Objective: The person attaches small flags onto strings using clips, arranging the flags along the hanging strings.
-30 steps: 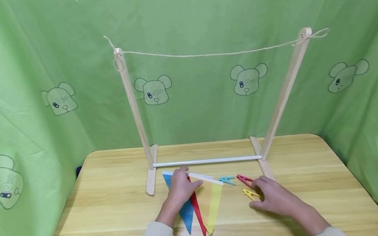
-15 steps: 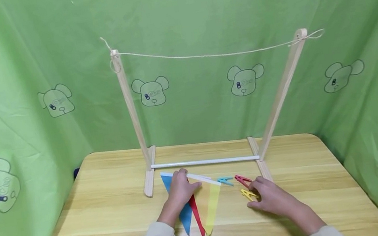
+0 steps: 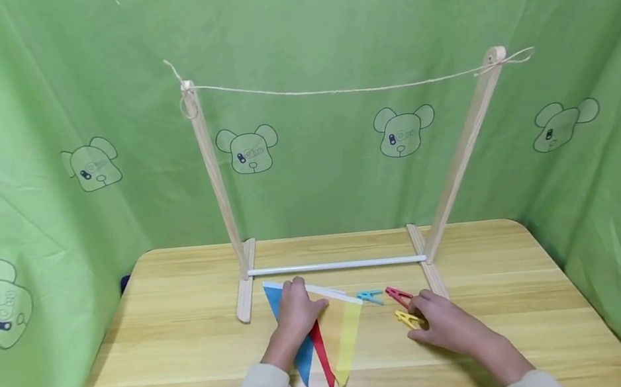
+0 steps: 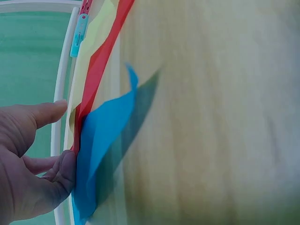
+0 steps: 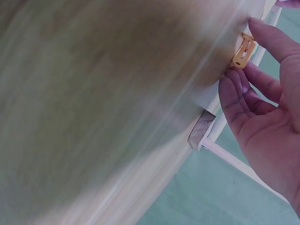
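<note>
Pennants [image 3: 346, 335] and clothespins [image 3: 395, 292] lie before the wooden stand [image 3: 462, 157], none on its twine [image 3: 333, 92]; left hand [image 3: 295, 309], right hand [image 3: 441, 322]: thumbs apart from fingers.

Big window in the frame: a hand fits between left post [image 3: 216, 181] and right post [image 3: 463, 157], below the string [image 3: 334, 91], above the white rod [image 3: 336, 265]. Rod blocks a low reach rearward; curtain [image 3: 320, 178] walls off the back. Left foot [image 3: 246, 299] and right foot [image 3: 431, 272] jut forward. Pennants [image 3: 347, 338] plus left hand [image 3: 298, 309] fill mid-front of the counter [image 3: 151, 378]. Lane between pennants and yellow clip [image 3: 406, 319]; blue clip [image 3: 369, 294] sits at its far end. Red clip [image 3: 396, 294] crowds right hand [image 3: 450, 323]. Room to pass outside both posts.
</note>
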Demonstrator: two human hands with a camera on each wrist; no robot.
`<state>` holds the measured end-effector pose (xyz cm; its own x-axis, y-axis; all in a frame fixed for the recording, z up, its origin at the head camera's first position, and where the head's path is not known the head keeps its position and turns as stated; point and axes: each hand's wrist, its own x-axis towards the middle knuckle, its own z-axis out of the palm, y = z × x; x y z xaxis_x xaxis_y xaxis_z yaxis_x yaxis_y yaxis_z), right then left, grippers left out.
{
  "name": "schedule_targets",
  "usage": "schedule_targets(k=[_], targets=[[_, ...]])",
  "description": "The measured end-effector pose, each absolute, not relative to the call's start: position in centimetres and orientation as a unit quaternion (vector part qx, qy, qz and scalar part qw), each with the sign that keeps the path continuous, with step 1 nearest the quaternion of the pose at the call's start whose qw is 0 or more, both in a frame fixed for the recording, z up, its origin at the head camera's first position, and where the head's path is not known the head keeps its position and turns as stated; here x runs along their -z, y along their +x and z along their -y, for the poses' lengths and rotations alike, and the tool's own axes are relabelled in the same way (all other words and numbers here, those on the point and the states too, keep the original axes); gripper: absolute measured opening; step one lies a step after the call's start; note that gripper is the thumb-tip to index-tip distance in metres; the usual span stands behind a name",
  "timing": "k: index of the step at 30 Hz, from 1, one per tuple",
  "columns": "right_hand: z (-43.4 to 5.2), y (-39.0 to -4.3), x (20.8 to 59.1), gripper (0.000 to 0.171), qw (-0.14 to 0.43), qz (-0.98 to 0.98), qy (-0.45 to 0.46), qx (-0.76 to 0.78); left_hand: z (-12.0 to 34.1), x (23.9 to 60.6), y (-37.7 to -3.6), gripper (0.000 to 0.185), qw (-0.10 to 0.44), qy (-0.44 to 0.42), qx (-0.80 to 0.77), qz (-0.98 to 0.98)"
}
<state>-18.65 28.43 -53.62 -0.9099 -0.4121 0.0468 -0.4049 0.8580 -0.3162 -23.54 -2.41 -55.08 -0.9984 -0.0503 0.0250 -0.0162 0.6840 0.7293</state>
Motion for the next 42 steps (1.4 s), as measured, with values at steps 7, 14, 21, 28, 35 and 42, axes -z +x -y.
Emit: schedule_targets(k=[7, 14, 21, 28, 35, 42], targets=[[-28.3, -18.9, 53.5, 0.034, 0.016, -0.962, -0.218, 0.162, 2.5, 55.3, -23.7, 0.06, 0.026, 0.033, 0.39, 0.92], [-28.1, -19.0, 53.5, 0.031, 0.02, -0.964, -0.219, 0.151, 2.7, 55.5, -23.7, 0.052, 0.037, 0.033, 0.39, 0.919], [-28.2, -18.9, 53.4, 0.03, 0.025, -0.966, -0.214, 0.145, 2.6, 55.8, -23.7, 0.048, 0.061, 0.026, 0.393, 0.917], [-28.3, -18.9, 53.5, 0.029, 0.024, -0.966, -0.213, 0.146, 2.4, 55.8, -23.9, 0.042, 0.068, 0.027, 0.393, 0.916], [-28.4, -18.9, 53.4, 0.029, 0.028, -0.966, -0.21, 0.149, 2.3, 56.0, -23.9, 0.041, 0.075, 0.017, 0.392, 0.917], [-28.4, -18.8, 53.4, 0.029, 0.034, -0.966, -0.204, 0.152, 2.3, 56.1, -23.7, 0.034, 0.082, -0.007, 0.374, 0.924]])
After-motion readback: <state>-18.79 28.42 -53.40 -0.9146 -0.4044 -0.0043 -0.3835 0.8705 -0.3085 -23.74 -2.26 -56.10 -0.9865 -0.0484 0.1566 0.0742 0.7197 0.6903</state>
